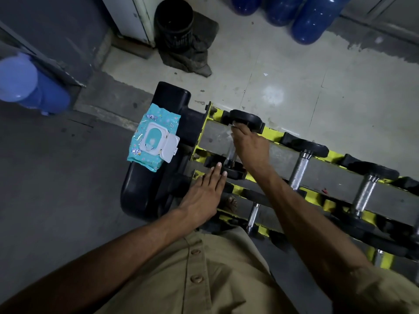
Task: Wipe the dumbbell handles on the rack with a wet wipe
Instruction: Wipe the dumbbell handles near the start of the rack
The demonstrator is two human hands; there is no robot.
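A yellow and black rack [275, 137] holds several black dumbbells with chrome handles. My right hand [248, 143] is closed around the far end of the leftmost dumbbell's handle [230, 155], with a bit of white wet wipe [233, 125] showing at the fingertips beside the far weight head [246, 120]. My left hand [204, 193] lies flat with its fingers apart, its tips on the near weight head [235, 172] of the same dumbbell. A teal pack of wet wipes [154, 138], its white lid flipped open, lies on the black end post [158, 141] of the rack.
More dumbbells [300, 166] stand to the right on the top tier, others on the tier below. A black bin [174, 26] stands on a dark cloth on the floor beyond. Blue water jugs [315, 21] stand at the far right, another blue jug [29, 85] at the left.
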